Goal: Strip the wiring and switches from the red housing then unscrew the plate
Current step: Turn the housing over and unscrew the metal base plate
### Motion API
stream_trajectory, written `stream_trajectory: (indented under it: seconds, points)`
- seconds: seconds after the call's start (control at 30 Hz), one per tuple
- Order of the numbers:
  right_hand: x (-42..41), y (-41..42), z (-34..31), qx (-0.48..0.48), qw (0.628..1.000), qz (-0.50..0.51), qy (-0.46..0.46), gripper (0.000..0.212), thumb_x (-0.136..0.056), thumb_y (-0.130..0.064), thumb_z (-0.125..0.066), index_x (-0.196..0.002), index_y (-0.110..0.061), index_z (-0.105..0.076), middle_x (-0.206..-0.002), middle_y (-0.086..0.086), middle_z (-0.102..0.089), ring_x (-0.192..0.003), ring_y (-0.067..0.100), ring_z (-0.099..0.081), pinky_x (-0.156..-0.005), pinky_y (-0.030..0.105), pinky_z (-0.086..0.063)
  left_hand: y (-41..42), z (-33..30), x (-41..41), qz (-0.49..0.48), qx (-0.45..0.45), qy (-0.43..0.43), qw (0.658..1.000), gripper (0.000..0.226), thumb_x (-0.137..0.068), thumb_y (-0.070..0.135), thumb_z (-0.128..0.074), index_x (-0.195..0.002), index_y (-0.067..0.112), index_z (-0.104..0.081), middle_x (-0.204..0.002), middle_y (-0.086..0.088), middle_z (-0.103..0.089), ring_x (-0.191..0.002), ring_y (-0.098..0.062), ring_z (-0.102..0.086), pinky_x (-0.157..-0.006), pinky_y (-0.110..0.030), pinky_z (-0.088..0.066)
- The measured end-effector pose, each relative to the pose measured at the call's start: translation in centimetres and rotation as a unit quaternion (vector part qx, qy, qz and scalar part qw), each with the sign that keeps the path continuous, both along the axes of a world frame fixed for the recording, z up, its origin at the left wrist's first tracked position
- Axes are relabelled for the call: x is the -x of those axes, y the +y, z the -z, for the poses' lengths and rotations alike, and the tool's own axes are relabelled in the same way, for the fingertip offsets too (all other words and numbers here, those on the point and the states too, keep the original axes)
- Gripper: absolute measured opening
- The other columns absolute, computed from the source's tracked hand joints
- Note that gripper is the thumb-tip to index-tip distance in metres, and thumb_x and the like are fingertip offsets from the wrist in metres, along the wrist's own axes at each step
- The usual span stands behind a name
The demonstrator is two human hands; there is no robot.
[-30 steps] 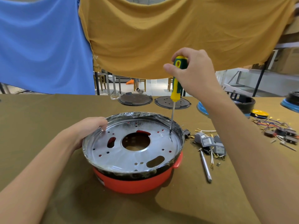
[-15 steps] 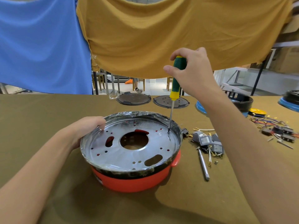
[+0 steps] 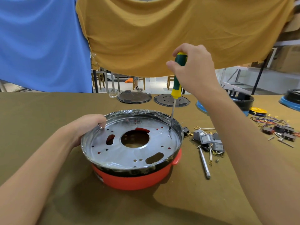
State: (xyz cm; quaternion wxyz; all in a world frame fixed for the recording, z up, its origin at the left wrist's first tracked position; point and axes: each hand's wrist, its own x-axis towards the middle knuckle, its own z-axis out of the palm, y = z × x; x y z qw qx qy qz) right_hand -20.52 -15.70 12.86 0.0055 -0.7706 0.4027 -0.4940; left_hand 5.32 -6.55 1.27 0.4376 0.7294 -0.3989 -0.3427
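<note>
Gripping the green and yellow handle of a screwdriver [image 3: 176, 78], the right hand [image 3: 194, 69] curls its fingers and thumb round the top of the tool and holds it nearly upright. The thin shaft runs down to the silver plate [image 3: 129, 153], its tip touching the plate's right side just inside the rim. That plate sits in the top of the red housing [image 3: 138, 179], which stands on the olive worktop [image 3: 48, 111] in front of the person. The left hand [image 3: 87, 125] grasps the plate's left rim, fingers curled over the edge. To the right of the housing lie grey switches [image 3: 209, 140] with their wires, and just beside them a loose metal bit [image 3: 204, 164]. Further right lies a heap of wiring [image 3: 276, 125]. Two dark round lids [image 3: 134, 97] lie at the worktop's far side.
</note>
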Motion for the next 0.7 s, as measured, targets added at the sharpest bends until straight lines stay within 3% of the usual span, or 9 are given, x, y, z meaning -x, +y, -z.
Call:
stream_trajectory:
  seconds: [0.07,0.2,0.33,0.4,0.5,0.6,0.7]
  points:
    - [0.15,0.02,-0.38,-0.034,0.999,-0.018,-0.014,0.032,-0.095,-0.021,-0.052,-0.125,-0.015,-0.062,-0.117,0.004,-0.059,-0.1,0.02,-0.056,-0.087,0.033,-0.046,0.05,-0.01,-0.01,0.002,-0.002,-0.003,1.0,0.019,-0.07,0.003,-0.049,-0.083,0.016,-0.052,-0.088,-0.01,-0.049,-0.08,-0.028,-0.04,-0.06,-0.036,-0.033]
    - [0.23,0.27,-0.4,-0.072,0.995,-0.056,-0.045,0.027,-0.094,-0.024,-0.044,-0.109,-0.013,-0.063,-0.097,0.003,-0.063,-0.084,0.019,-0.055,-0.073,0.034,-0.043,0.1,-0.04,-0.03,0.006,-0.004,-0.006,1.0,0.02,-0.069,0.004,-0.049,-0.083,0.017,-0.053,-0.09,-0.009,-0.049,-0.083,-0.028,-0.04,-0.067,-0.04,-0.033]
    - [0.18,0.09,0.05,-0.047,0.998,-0.042,-0.029,0.031,-0.093,-0.045,-0.06,-0.107,-0.019,-0.066,-0.112,0.005,-0.041,-0.111,0.023,-0.049,-0.096,0.035,-0.046,0.08,-0.02,-0.11,0.005,-0.006,-0.002,1.0,0.018,-0.069,0.004,-0.049,-0.081,0.017,-0.051,-0.088,-0.01,-0.048,-0.082,-0.028,-0.039,-0.07,-0.04,-0.033]
    - [0.24,0.06,-0.03,-0.031,0.999,-0.03,-0.025,0.032,-0.093,-0.042,-0.065,-0.116,-0.021,-0.067,-0.113,0.005,-0.041,-0.111,0.024,-0.051,-0.1,0.036,-0.047,0.1,-0.03,-0.11,0.006,-0.006,-0.004,1.0,0.019,-0.069,0.004,-0.049,-0.081,0.018,-0.052,-0.089,-0.01,-0.049,-0.082,-0.028,-0.04,-0.07,-0.04,-0.033]
    - [0.32,-0.17,-0.28,-0.032,0.999,-0.023,-0.025,0.032,-0.097,-0.022,-0.053,-0.127,-0.018,-0.062,-0.116,0.002,-0.052,-0.099,0.018,-0.054,-0.092,0.033,-0.048,0.08,-0.06,-0.11,0.007,-0.005,-0.007,1.0,0.018,-0.068,0.004,-0.049,-0.081,0.017,-0.052,-0.088,-0.01,-0.049,-0.081,-0.029,-0.04,-0.065,-0.04,-0.032]
    - [0.35,-0.04,-0.43,-0.062,0.995,-0.047,-0.065,0.028,-0.093,-0.019,-0.044,-0.109,-0.012,-0.065,-0.093,0.0,-0.061,-0.078,0.016,-0.053,-0.071,0.031,-0.043,0.12,-0.04,-0.06,0.007,-0.008,-0.011,1.0,0.017,-0.068,0.004,-0.049,-0.08,0.016,-0.051,-0.087,-0.01,-0.049,-0.08,-0.029,-0.04,-0.062,-0.038,-0.033]
    - [0.21,0.08,-0.21,-0.062,0.995,-0.059,-0.055,0.021,-0.094,-0.029,-0.05,-0.099,-0.017,-0.066,-0.101,0.004,-0.054,-0.094,0.018,-0.052,-0.08,0.03,-0.043,0.19,-0.1,0.07,0.001,-0.009,-0.015,1.0,0.014,-0.07,0.004,-0.049,-0.077,0.016,-0.051,-0.083,-0.01,-0.049,-0.073,-0.027,-0.04,-0.057,-0.035,-0.033]
